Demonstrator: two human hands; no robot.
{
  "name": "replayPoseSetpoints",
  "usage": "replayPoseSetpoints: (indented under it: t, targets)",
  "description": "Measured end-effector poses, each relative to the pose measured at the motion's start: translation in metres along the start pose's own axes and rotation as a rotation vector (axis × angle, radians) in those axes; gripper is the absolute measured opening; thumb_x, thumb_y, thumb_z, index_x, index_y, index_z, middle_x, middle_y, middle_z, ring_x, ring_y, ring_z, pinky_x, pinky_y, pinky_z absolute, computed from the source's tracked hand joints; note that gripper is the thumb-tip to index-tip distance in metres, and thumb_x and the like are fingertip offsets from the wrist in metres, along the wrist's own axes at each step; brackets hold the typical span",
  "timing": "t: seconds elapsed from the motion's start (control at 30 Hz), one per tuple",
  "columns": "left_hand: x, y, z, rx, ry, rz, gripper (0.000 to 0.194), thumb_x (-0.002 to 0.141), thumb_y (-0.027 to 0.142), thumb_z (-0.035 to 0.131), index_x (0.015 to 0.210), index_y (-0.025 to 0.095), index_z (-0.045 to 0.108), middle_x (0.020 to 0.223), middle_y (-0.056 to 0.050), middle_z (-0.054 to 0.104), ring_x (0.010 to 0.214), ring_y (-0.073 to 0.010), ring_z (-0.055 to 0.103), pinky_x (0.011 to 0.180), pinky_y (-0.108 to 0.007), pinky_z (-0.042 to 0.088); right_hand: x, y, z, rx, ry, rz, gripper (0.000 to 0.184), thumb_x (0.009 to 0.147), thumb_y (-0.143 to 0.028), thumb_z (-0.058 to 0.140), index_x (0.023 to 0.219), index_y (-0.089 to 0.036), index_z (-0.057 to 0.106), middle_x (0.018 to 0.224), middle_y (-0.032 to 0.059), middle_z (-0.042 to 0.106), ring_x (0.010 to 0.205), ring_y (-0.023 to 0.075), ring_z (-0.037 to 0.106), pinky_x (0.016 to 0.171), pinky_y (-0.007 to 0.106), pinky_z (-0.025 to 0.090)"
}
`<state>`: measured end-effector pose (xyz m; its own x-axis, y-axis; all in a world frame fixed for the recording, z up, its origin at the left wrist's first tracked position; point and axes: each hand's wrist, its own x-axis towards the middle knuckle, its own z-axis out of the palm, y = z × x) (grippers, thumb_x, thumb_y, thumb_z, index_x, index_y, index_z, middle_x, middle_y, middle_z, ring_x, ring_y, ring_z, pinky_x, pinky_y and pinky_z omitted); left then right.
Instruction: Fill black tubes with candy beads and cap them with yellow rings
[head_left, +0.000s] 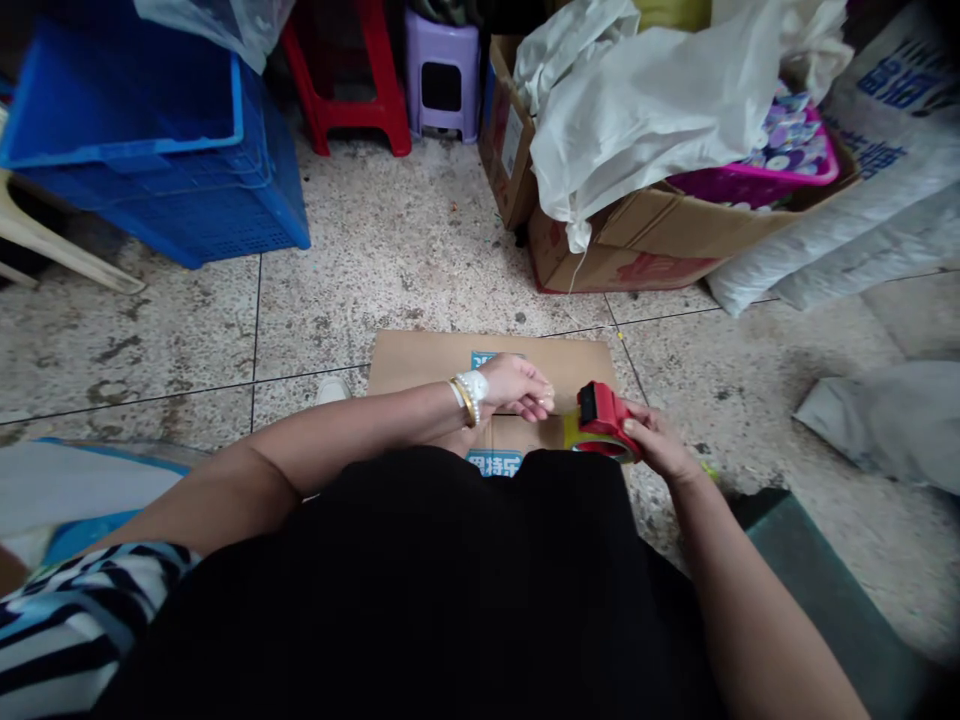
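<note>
The hands work over a flattened cardboard box (495, 375) on the floor (420, 260), the left hand (517, 385) pinching at the tape end (hard to see) while the right hand (660, 440) grips a red tape dispenser (604, 420), so the seam-taping step seems underway, needing a steady pull next.

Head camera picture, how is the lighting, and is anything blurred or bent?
Head view: soft, even light, no glare; floor tile lines bow toward the edges; left hand, right hand and red tape dispenser are fairly sharp; black clothing shows no detail.
</note>
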<state>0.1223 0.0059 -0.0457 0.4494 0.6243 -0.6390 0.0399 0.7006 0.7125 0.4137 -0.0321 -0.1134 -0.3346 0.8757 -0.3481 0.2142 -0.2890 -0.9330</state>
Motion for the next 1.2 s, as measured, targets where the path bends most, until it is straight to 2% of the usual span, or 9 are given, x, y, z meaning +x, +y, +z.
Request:
replayPoseSetpoints:
  t: [0.13,0.27,0.37,0.47,0.53,0.63,0.83,0.97,1.2]
  targets:
    - [-0.009,-0.016,-0.01,-0.007,0.051,-0.019,0.015,0.084,0.005,0.061,0.069,0.01,0.06,0.058,-0.003,0.065,0.049,-0.0097,0.061,0.054,-0.022,0.05,-0.001,-0.008,0.009,-0.068,-0.027,-0.001,0.04,0.071,-0.055,0.074,0.077,-0.018,0.061,0.066,-0.0005,0.056,0.059,0.013,0.049,0.053,0.023,0.038]
    - [-0.013,-0.032,-0.023,-0.039,0.109,-0.04,0.017,0.082,0.008,0.066,0.067,0.01,0.059,0.058,-0.004,0.065,0.049,-0.0108,0.061,0.053,-0.023,0.05,0.007,-0.014,0.017,-0.209,-0.043,0.017,0.041,0.074,-0.056,0.07,0.076,-0.018,0.056,0.064,-0.0014,0.051,0.057,0.0123,0.045,0.05,0.023,0.035]
    - [-0.01,-0.041,-0.033,-0.062,0.13,-0.06,0.016,0.08,0.012,0.071,0.069,0.01,0.059,0.064,-0.006,0.068,0.052,-0.0108,0.062,0.055,-0.023,0.051,0.013,-0.015,0.022,-0.288,-0.042,-0.067,0.047,0.073,-0.059,0.068,0.093,-0.018,0.058,0.078,0.0015,0.059,0.068,0.017,0.054,0.058,0.026,0.042]
    - [-0.002,-0.048,-0.042,-0.082,0.132,-0.085,0.018,0.076,0.015,0.076,0.071,0.01,0.059,0.067,-0.007,0.068,0.055,-0.0104,0.062,0.059,-0.024,0.052,0.017,-0.015,0.029,-0.432,-0.061,-0.137,0.073,0.063,-0.057,0.076,0.121,-0.021,0.05,0.102,0.0062,0.063,0.087,0.0244,0.061,0.072,0.032,0.048]
    - [0.004,-0.052,-0.046,-0.077,0.14,-0.091,0.021,0.074,0.017,0.079,0.071,0.011,0.059,0.066,-0.006,0.068,0.055,-0.0099,0.062,0.06,-0.023,0.052,0.017,-0.013,0.032,-0.612,-0.067,-0.145,0.083,0.057,-0.051,0.082,0.126,-0.022,0.047,0.109,0.0085,0.063,0.095,0.0283,0.061,0.081,0.037,0.048]
    - [0.012,-0.056,-0.047,-0.052,0.154,-0.085,0.022,0.073,0.017,0.079,0.07,0.011,0.058,0.063,-0.004,0.066,0.053,-0.0085,0.06,0.058,-0.021,0.051,0.017,-0.006,0.034,-0.819,-0.026,-0.199,0.08,0.057,-0.043,0.081,0.126,-0.021,0.046,0.113,0.011,0.062,0.102,0.0309,0.059,0.09,0.041,0.046]
    - [0.013,-0.044,-0.039,0.003,0.168,-0.034,0.019,0.077,0.017,0.075,0.072,0.011,0.059,0.062,-0.003,0.065,0.05,-0.0066,0.057,0.052,-0.018,0.046,0.016,0.005,0.024,-1.015,-0.006,-0.243,0.049,0.065,-0.031,0.067,0.109,-0.017,0.049,0.093,0.0117,0.063,0.088,0.0299,0.061,0.083,0.041,0.045]
    - [0.002,-0.029,-0.04,0.009,0.179,0.011,0.015,0.078,0.014,0.073,0.073,0.01,0.06,0.063,-0.002,0.065,0.05,-0.0056,0.057,0.051,-0.016,0.044,0.015,0.004,0.007,-1.101,-0.014,-0.281,0.047,0.064,-0.03,0.066,0.107,-0.019,0.047,0.089,0.0097,0.062,0.086,0.0292,0.061,0.084,0.04,0.043]
    - [-0.02,0.001,-0.035,-0.017,0.108,0.084,0.016,0.086,0.006,0.059,0.07,0.009,0.062,0.067,-0.004,0.066,0.053,-0.0062,0.058,0.052,-0.018,0.046,0.002,0.006,-0.016,-0.848,0.063,-0.15,0.046,0.068,-0.041,0.071,0.104,-0.024,0.048,0.083,0.0037,0.062,0.07,0.0236,0.059,0.064,0.034,0.044]
